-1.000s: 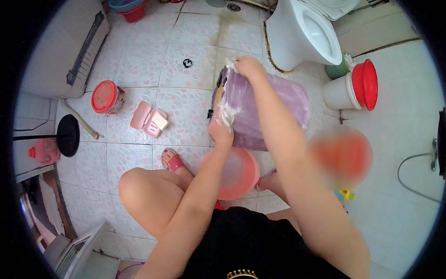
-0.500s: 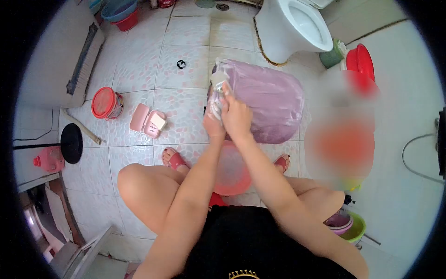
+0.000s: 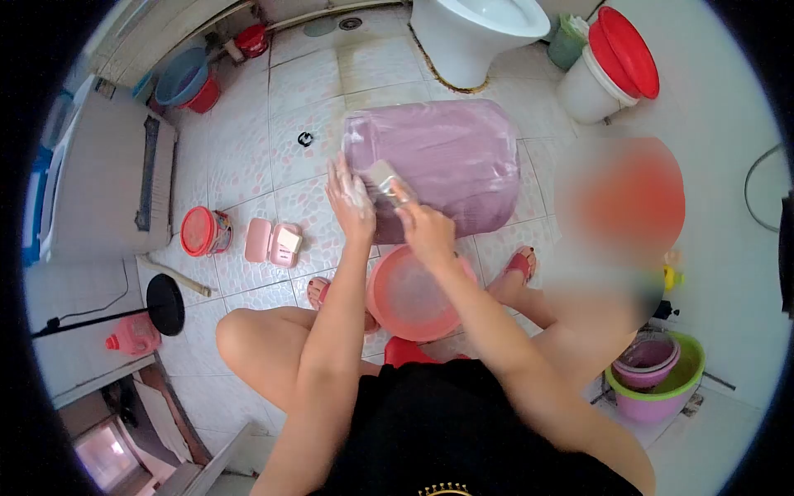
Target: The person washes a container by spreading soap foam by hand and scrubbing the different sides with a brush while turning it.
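A purple plastic container [image 3: 447, 153] lies on its side on the tiles, streaked with white suds. My right hand [image 3: 428, 237] is closed on the handle of a brush [image 3: 389, 183], its pale head at the near left part of the container. My left hand [image 3: 351, 201], foamy across the back, has its fingers stretched out against the container's left end. Below both hands stands a pink basin [image 3: 413, 298] with cloudy water, between my feet. Left of it, an open pink soap box [image 3: 259, 240] holds a white bar of soap [image 3: 289, 240].
A lidded red bucket [image 3: 198, 231] and a hose end [image 3: 194, 287] are at left. A black ring-like item [image 3: 305, 140] lies on the floor. The toilet [image 3: 463, 50] is at the back, with a white bucket [image 3: 591, 87] to its right. Nested basins [image 3: 662, 405] stand lower right.
My hands, together around the brush before, are now apart. My left hand has opened onto the container's end, while my right keeps the brush. The view has shifted.
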Action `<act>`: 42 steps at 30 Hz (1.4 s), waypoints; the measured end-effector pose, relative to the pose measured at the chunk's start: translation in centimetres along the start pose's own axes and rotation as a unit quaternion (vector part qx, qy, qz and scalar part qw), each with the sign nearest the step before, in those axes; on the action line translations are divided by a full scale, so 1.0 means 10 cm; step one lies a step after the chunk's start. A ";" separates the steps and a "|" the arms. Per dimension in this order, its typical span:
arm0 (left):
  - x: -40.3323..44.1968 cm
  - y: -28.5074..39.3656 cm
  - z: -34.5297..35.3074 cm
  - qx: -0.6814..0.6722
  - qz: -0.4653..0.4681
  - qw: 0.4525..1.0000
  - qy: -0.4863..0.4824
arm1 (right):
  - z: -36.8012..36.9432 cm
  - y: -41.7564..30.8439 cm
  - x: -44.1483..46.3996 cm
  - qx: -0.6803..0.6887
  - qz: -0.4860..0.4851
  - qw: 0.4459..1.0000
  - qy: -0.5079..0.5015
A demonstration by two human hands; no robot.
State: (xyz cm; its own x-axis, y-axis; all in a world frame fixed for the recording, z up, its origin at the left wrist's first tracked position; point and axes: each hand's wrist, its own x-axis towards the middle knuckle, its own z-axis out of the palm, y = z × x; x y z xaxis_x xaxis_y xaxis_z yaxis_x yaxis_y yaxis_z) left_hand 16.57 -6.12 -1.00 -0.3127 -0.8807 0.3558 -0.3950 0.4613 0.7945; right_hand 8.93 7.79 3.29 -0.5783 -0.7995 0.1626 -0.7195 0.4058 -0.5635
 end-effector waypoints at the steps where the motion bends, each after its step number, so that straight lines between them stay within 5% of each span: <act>1: 0.06 0.04 0.02 0.078 0.056 0.995 -0.020 | -0.12 0.12 0.00 0.000 0.012 1.000 0.010; 4: 0.12 0.06 0.18 0.207 0.126 0.969 -0.048 | -0.34 0.76 -0.07 -0.041 0.056 0.997 0.043; 8: 0.15 0.12 0.19 0.205 0.136 0.969 -0.040 | -0.64 1.21 -0.12 -0.001 0.125 0.988 0.094; 11: 0.16 0.08 0.26 0.190 0.146 0.971 -0.021 | -0.44 0.96 -0.08 0.085 0.148 0.971 0.167; 14: 0.12 0.09 0.28 0.196 0.146 0.970 -0.010 | -0.29 0.41 0.00 0.151 0.231 0.956 0.095; 15: 0.12 0.09 0.27 0.209 0.148 0.966 -0.010 | -0.02 0.41 0.02 0.146 0.169 0.966 0.126; 16: 0.12 0.09 0.28 0.221 0.151 0.963 -0.010 | -0.13 0.14 0.08 0.111 0.233 0.966 0.011; 18: 0.12 0.04 0.29 0.231 0.150 0.961 -0.014 | 0.18 0.01 0.10 0.112 0.125 0.983 0.072; 21: 0.15 0.03 0.30 0.220 0.153 0.963 -0.017 | 0.27 -0.18 0.20 0.105 0.099 0.988 0.055; 27: 0.16 0.00 0.31 0.234 0.177 0.956 -0.010 | -0.19 0.29 0.25 0.017 0.040 0.999 0.007; 35: 0.12 0.03 0.29 0.227 0.177 0.958 -0.010 | -0.69 1.37 0.08 -0.033 0.125 0.986 0.109; 42: 0.10 0.00 0.27 0.116 0.135 0.984 -0.009 | -0.35 0.77 0.10 0.074 0.251 0.953 0.150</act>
State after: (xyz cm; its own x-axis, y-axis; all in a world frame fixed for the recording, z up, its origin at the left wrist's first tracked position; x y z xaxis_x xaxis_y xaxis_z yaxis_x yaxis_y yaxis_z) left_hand 13.99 -6.70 -2.00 -0.4478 -0.7216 0.5280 -0.4812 0.6922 0.5379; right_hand 1.46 11.65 1.99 -0.9358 -0.3482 0.0541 -0.2731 0.6196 -0.7358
